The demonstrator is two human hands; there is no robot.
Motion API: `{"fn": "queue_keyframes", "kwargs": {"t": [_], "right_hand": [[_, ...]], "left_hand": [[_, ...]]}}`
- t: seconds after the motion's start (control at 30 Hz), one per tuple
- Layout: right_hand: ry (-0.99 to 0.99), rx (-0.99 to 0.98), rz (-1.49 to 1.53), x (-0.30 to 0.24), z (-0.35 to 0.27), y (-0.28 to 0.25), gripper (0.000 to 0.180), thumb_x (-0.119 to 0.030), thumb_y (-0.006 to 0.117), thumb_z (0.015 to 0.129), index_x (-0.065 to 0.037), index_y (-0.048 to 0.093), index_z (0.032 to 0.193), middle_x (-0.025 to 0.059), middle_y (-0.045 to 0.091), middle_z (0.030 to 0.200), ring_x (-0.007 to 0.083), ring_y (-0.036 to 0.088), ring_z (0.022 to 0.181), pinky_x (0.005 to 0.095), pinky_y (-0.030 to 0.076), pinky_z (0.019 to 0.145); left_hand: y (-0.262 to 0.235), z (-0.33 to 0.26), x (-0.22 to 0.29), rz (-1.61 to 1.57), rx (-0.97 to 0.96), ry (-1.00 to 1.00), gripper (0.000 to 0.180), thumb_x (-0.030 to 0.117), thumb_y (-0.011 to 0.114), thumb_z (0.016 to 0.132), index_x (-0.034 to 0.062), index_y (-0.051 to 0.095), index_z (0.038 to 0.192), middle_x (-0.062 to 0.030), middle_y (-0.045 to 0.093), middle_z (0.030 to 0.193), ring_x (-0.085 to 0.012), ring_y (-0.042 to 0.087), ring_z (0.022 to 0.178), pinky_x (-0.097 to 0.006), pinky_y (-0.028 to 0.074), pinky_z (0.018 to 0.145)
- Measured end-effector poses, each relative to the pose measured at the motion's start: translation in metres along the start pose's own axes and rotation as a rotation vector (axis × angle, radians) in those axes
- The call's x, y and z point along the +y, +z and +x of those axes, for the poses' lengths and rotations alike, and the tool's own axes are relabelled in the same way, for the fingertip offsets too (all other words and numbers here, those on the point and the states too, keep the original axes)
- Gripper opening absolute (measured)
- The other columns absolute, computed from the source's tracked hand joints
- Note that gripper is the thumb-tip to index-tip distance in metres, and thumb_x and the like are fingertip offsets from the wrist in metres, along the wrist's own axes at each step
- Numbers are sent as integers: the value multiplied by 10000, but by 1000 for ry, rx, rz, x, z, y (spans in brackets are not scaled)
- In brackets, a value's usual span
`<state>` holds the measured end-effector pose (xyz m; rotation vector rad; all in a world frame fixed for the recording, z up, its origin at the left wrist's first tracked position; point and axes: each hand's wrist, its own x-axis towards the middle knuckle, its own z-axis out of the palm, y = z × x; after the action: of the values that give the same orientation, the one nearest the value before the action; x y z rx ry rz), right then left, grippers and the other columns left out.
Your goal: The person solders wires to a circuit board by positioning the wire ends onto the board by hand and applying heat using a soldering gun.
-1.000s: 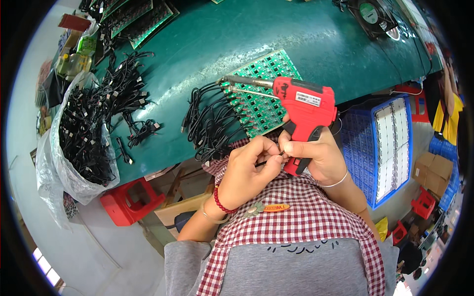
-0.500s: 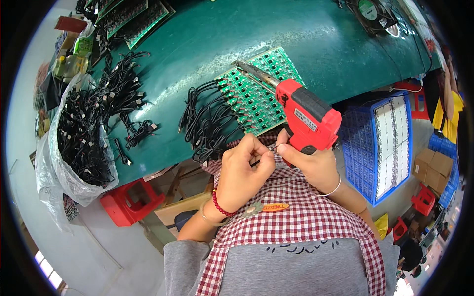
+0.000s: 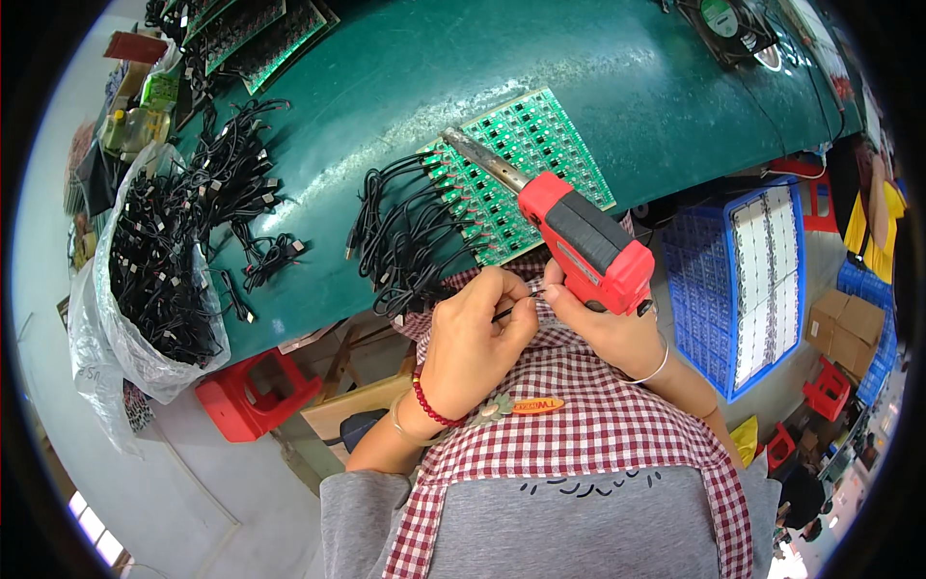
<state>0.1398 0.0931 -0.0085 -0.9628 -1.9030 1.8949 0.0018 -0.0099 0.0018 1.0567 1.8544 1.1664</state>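
Note:
My right hand (image 3: 614,333) is wrapped round a red-and-black soldering gun (image 3: 590,232), its metal barrel slanting up and left over a green circuit board panel (image 3: 545,130). Beside it, my left hand (image 3: 475,333) pinches a black cable (image 3: 503,314) in front of my checked apron. The right thumb and forefinger nearly meet the left fingertips at the cable's thin end, which is too small to make out. Several black cables (image 3: 410,246) lie bunched along the panel's left edge, with red wire ends at its pads.
Loose black USB cables (image 3: 227,179) spread on the green table (image 3: 386,58) beside a plastic bag (image 3: 198,328) full of more. Other boards (image 3: 280,48) are stacked far left, and a fan (image 3: 723,24) stands far right. A blue crate (image 3: 709,289) and red stool (image 3: 256,391) flank me.
The soldering gun has turned in my right hand; its tip has swung left and slightly nearer, and its body has shifted left. My left hand has barely moved and still pinches the cable.

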Motion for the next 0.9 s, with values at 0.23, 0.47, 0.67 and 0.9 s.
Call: {"fn": "queue_keyframes", "kwargs": {"t": [0.23,0.47,0.67,0.9], "right_hand": [[-75,-61,-337,-6,-5,-2,196,-152,613,893,-96,653,1077,-11,654,1003,189,648,918,348,442,917],[41,12,83,1,-5,3,267,-32,651,849,-29,587,1109,38,655,970,128,639,903,307,498,828],[-160,-2,80,-1,7,3,424,-8,672,839,-13,483,1218,59,647,948,107,624,867,269,505,786],[79,25,241,5,1,5,384,-24,676,839,-27,501,1180,46,643,947,98,615,874,257,504,770]], "left_hand": [[9,-1,0,-96,138,18,101,-25,642,792,-17,542,807,-44,592,691,-60,547,585,-214,443,542],[5,-1,-3,39,144,61,109,-30,645,788,-20,536,795,-58,595,685,-68,567,590,-212,446,523],[1,-2,-2,161,79,73,107,-30,644,775,-10,541,797,-92,601,695,-117,603,578,-246,472,523],[-3,-1,-2,200,39,206,116,-43,636,766,-1,541,818,-81,581,702,-114,574,572,-240,451,516]]}}
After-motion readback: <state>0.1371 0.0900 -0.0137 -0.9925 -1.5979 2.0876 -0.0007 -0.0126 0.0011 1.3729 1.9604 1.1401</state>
